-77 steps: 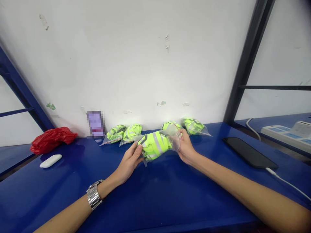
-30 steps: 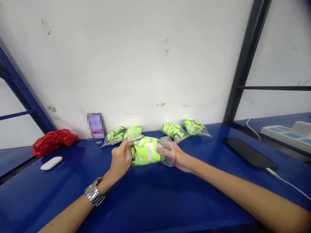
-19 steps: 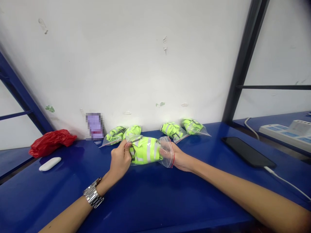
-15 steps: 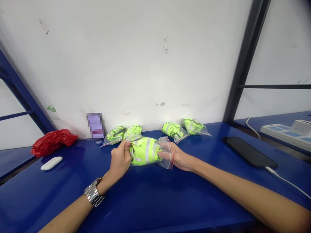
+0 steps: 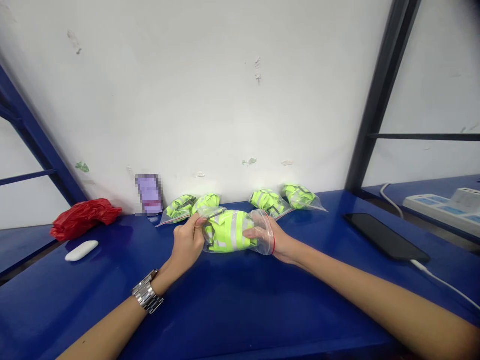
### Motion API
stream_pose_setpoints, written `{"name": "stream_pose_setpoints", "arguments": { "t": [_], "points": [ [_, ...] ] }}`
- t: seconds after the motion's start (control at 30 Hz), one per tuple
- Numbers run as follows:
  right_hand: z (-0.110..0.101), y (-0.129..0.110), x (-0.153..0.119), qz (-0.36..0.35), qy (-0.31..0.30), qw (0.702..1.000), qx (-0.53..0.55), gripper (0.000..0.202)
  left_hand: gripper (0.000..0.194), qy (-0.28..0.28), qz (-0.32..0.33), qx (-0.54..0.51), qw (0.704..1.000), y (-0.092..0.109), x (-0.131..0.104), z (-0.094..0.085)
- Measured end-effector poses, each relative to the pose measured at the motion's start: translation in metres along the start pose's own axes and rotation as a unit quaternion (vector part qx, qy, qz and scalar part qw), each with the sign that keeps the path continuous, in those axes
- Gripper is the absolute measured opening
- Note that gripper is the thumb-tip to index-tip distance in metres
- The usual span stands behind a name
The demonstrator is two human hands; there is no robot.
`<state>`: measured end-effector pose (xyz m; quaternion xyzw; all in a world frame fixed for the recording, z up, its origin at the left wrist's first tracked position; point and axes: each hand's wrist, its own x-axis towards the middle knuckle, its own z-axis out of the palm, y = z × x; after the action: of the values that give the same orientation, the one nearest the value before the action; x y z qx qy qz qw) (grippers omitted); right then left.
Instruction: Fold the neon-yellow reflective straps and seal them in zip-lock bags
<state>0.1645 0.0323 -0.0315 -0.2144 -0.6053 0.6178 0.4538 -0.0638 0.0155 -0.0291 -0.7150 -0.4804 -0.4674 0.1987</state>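
Above the middle of the table, a clear zip-lock bag (image 5: pixel 268 231) with a red strip along its mouth holds a folded neon-yellow reflective vest (image 5: pixel 227 232) with silver bands. My left hand (image 5: pixel 189 237), a metal watch on its wrist, pinches the bag's closed end between thumb and fingers. From the right, my right hand (image 5: pixel 272 235) reaches in through the mouth. Its thumb and fingers show through the plastic, closed against the vest's right end. Behind stand more bagged vests: a left one (image 5: pixel 180 207), another partly hidden (image 5: pixel 206 201), and two on the right (image 5: pixel 268 201) (image 5: pixel 299 196).
Along the blue table (image 5: pixel 240 310), a red plastic bag (image 5: pixel 84 217) and a white case (image 5: pixel 81 251) lie at left. A phone with a purple screen (image 5: pixel 150 195) leans on the wall. At right are a black phone (image 5: pixel 386 236) on a white cable and a power strip (image 5: pixel 435 206).
My right hand has gone deeper into the bag, its fingers now over the vest's right end. The bag's mouth has slid right toward my wrist. My left hand keeps its pinch.
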Motion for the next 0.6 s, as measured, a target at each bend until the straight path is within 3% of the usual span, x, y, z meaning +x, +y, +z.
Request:
{"name": "stream_pose_setpoints", "arguments": {
  "t": [0.17,0.3,0.43,0.6],
  "points": [
    [-0.007,-0.004,0.004,0.016,-0.002,1.0,0.012,0.023,0.028,-0.036,-0.04,-0.025,0.998,-0.009,0.002,-0.001],
    [-0.016,-0.003,0.009,0.034,0.002,0.999,0.027,0.015,0.027,-0.044,-0.085,-0.026,0.995,-0.028,0.006,-0.005],
    [-0.023,-0.002,0.012,0.078,0.031,0.996,0.036,0.015,0.028,-0.056,-0.091,0.023,0.994,-0.046,0.014,-0.01],
    [-0.021,-0.004,0.011,0.083,0.052,0.994,0.043,0.015,0.028,-0.069,-0.086,0.078,0.991,-0.055,0.023,-0.011]
  ]
}}
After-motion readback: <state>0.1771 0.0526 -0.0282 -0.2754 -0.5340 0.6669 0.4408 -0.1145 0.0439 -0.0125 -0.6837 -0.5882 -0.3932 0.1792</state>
